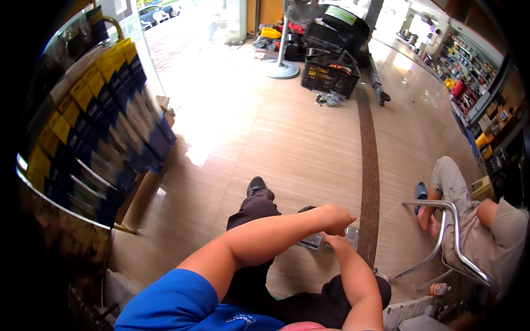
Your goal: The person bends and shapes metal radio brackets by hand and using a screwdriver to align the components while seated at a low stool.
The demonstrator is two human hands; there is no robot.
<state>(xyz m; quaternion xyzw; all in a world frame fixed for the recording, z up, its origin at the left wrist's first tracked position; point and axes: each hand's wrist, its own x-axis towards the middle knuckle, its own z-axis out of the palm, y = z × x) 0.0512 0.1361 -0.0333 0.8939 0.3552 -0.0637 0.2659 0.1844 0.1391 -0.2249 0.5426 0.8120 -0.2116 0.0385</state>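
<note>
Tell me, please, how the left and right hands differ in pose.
The left hand is farther forward; the right hand is nearer the body. The left forearm stretches across rightward; the right forearm angles forward and slightly left. Both hands are bare and close together.

Fisheye head view, close, downward and forward over both hands [334, 219].

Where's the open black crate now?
The crate stands in the head view's upper part, right of centre, between the round pole base and the dark floor strip.

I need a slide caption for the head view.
Left hand and right hand close together above a glossy floor, a black crate beyond.
</note>
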